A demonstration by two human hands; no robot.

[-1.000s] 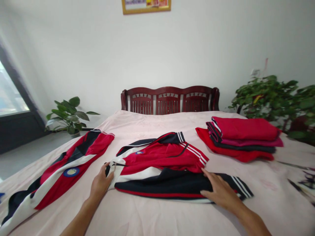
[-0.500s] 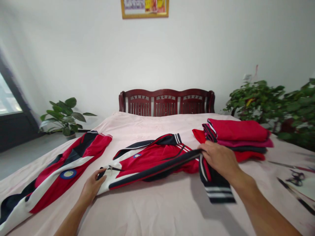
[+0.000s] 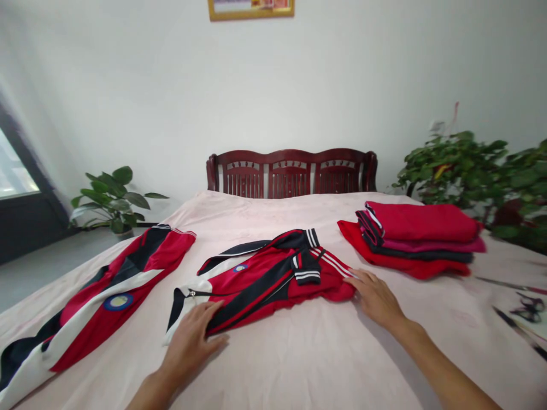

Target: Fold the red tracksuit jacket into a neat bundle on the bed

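A red, navy and white zip-up track jacket [image 3: 260, 279] lies on the bed with both sleeves folded in over its front. Its collar points left and its striped hem points right. My left hand [image 3: 194, 336] rests on the near shoulder by the collar, thumb and fingers apart. At the hem's near corner, my right hand [image 3: 378, 296] touches the cloth with its fingers stretched out. The near sleeve's striped cuff [image 3: 306, 275] lies across the jacket's lower front. To the left is a second garment [image 3: 115, 302] in the same colours, with a round badge.
A stack of folded red, pink and navy clothes [image 3: 423, 239] sits on the right of the pink bedsheet [image 3: 273, 364]. Scissors [image 3: 527, 307] and a dark pointed tool [image 3: 519, 333] lie at the far right. A wooden headboard [image 3: 290, 173] stands behind, with potted plants [image 3: 113, 199] either side.
The near sleeve, held up by my right hand before, now lies folded on the jacket. My right hand has let it go and lowered to the hem; my left hand has shifted right from the collar.
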